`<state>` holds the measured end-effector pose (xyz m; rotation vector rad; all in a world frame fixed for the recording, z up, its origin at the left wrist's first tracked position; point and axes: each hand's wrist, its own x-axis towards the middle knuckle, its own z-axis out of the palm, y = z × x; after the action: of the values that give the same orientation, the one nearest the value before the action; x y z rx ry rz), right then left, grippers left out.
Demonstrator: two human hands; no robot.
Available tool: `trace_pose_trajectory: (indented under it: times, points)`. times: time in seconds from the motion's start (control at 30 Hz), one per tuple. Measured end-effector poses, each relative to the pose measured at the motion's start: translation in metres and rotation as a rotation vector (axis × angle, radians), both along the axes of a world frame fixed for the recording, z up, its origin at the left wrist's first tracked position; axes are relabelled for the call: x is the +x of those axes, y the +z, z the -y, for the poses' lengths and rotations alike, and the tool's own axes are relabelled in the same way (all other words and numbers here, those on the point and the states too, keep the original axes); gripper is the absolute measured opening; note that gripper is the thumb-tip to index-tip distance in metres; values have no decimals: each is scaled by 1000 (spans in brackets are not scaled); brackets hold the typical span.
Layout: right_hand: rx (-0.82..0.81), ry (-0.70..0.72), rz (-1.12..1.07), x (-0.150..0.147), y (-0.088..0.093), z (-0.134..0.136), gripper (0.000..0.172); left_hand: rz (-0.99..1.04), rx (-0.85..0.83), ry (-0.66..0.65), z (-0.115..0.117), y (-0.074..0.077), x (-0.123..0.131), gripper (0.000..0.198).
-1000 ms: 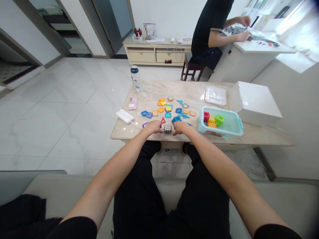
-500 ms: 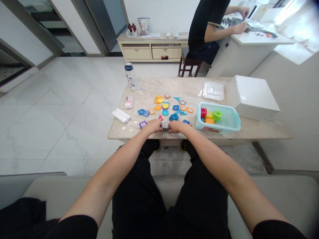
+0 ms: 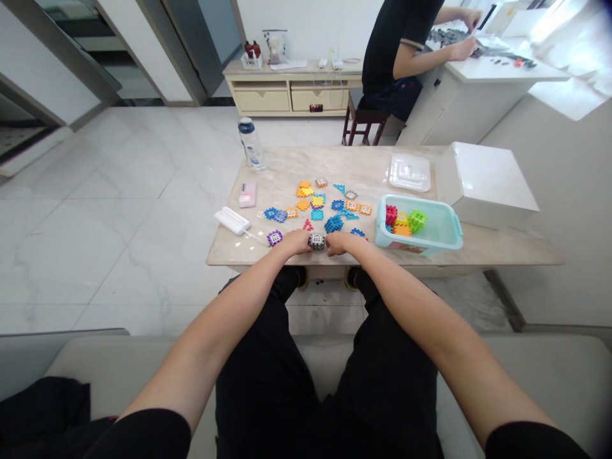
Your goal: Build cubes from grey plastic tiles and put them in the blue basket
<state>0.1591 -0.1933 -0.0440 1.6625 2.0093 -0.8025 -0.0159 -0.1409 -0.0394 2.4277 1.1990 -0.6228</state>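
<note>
On the table near its front edge stands a grey building-block cube (image 3: 316, 241) with a white window-like grid on it. My left hand (image 3: 297, 242) is closed on the cube's left side. My right hand (image 3: 338, 243) is just right of the cube, a narrow gap between them, its fingers bent and slightly apart with nothing visible in them. Around the hands lie a purple piece (image 3: 274, 238), small red triangle pieces (image 3: 308, 225) and a stack of blue pieces (image 3: 333, 224).
Orange pieces (image 3: 305, 189) and a teal square (image 3: 317, 215) lie farther back. A light-blue bin (image 3: 440, 229) holds several coloured blocks. Nearby are a clear lid (image 3: 409, 172), a white box (image 3: 492, 182), a water bottle (image 3: 252, 145) and a white device (image 3: 233, 220). Another person (image 3: 396, 57) sits at a far desk.
My right hand has drawn slightly right, off the grey cube. My left hand stays on it. The view has shifted slightly.
</note>
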Motion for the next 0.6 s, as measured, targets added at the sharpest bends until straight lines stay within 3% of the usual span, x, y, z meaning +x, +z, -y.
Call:
trace_pose_trajectory:
  times: [0.6]
  points:
    - [55,-55,-42,1,-15,0,51,18,-41,-4,-1,-7,-1,42]
